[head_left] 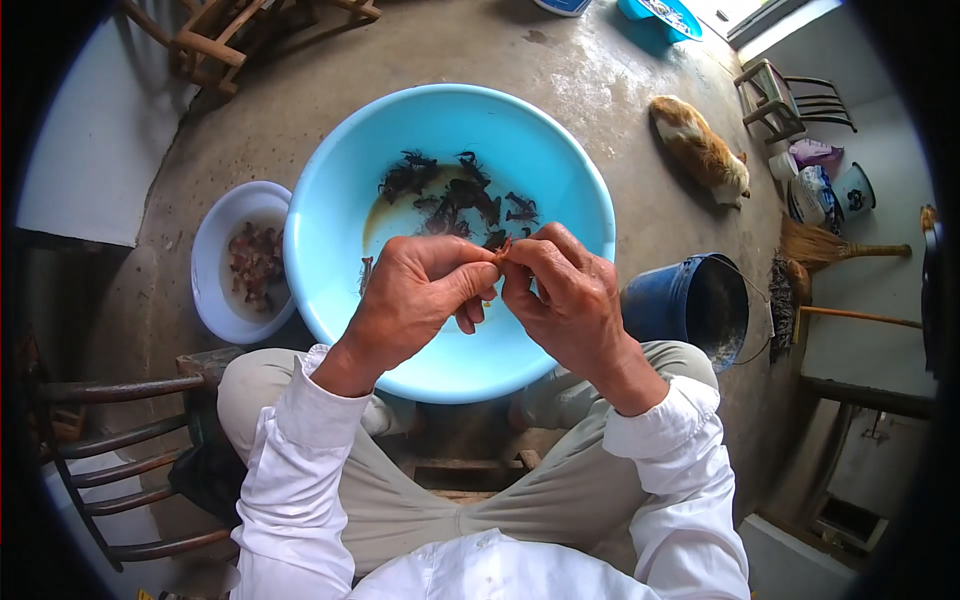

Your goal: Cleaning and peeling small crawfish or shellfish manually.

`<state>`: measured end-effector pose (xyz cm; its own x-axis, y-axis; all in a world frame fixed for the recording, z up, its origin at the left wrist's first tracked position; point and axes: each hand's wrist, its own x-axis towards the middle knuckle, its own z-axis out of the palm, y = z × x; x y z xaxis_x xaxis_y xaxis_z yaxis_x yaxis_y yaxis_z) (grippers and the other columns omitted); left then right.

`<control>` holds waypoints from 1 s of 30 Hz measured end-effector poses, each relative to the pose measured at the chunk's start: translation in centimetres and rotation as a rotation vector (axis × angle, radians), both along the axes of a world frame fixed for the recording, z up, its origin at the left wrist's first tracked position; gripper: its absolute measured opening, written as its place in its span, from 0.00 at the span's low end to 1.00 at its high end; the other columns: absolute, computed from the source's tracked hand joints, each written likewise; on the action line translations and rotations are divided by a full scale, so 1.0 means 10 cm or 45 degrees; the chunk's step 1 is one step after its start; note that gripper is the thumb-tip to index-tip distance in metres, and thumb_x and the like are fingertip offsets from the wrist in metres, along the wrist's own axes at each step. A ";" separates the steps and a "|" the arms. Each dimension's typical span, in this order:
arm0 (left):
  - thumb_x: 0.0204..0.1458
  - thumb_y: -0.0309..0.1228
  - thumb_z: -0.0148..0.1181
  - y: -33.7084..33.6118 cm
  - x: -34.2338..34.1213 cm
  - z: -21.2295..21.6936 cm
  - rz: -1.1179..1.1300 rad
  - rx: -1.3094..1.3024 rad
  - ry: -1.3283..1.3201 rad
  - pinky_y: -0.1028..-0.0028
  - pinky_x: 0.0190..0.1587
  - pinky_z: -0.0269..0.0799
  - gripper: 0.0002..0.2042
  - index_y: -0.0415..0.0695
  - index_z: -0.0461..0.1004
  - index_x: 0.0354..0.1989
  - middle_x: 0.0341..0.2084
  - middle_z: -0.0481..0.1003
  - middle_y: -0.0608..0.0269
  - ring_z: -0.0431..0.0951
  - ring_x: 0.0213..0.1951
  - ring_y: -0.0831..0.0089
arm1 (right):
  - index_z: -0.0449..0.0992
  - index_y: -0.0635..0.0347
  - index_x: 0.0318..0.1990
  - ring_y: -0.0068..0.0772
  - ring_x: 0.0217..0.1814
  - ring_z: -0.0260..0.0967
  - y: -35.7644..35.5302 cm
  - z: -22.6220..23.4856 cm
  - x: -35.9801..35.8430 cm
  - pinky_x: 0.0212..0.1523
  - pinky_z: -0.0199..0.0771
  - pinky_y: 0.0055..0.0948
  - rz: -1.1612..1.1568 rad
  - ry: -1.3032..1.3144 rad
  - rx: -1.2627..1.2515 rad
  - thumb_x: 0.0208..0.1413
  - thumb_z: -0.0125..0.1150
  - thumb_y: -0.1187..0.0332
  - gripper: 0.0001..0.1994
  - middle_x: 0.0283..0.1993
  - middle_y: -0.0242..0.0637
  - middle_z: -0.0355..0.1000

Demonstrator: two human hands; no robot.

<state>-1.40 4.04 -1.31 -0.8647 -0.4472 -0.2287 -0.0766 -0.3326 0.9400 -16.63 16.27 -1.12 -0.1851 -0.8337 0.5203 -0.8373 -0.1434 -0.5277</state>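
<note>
My left hand (420, 290) and my right hand (565, 290) meet above the near half of a large light-blue basin (460, 385). Between their fingertips they pinch a small reddish-orange crayfish piece (502, 252), mostly covered by the fingers. Several dark crayfish (460, 200) lie in a little brownish water on the basin's bottom, toward its far side. One small reddish bit (366, 275) lies by the basin's left wall, beside my left hand. To the left, a smaller pale-blue basin (208, 270) holds a heap of reddish-brown crayfish pieces (256, 262) in cloudy water.
A dark-blue bucket (660, 300) lies tipped at right, close to the basin. Beyond it are a straw broom (815, 245) and a small chair (775, 98). A brown-and-white dog (700, 150) lies on the floor. A wooden chair (130, 435) stands at my left.
</note>
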 end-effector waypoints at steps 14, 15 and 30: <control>0.61 0.32 0.63 -0.05 0.02 0.05 0.021 0.339 0.020 0.77 0.26 0.77 0.10 0.36 0.81 0.41 0.26 0.79 0.61 0.78 0.23 0.78 | 0.75 0.62 0.37 0.37 0.25 0.73 0.05 0.08 -0.10 0.25 0.72 0.31 -0.160 -0.217 -0.056 0.51 0.64 0.84 0.08 0.30 0.39 0.71; 0.62 0.32 0.63 -0.05 0.02 0.04 0.031 0.365 0.023 0.77 0.26 0.77 0.10 0.36 0.80 0.42 0.26 0.79 0.61 0.78 0.23 0.78 | 0.75 0.62 0.37 0.37 0.25 0.73 0.07 0.09 -0.07 0.25 0.72 0.31 -0.162 -0.216 -0.055 0.51 0.64 0.84 0.08 0.30 0.39 0.71; 0.60 0.30 0.64 -0.04 0.00 0.06 -0.115 0.240 0.025 0.76 0.30 0.79 0.10 0.35 0.80 0.42 0.28 0.80 0.60 0.80 0.27 0.75 | 0.74 0.62 0.36 0.32 0.22 0.69 0.05 0.00 0.03 0.23 0.69 0.30 -0.074 -0.090 -0.030 0.50 0.64 0.84 0.09 0.28 0.37 0.70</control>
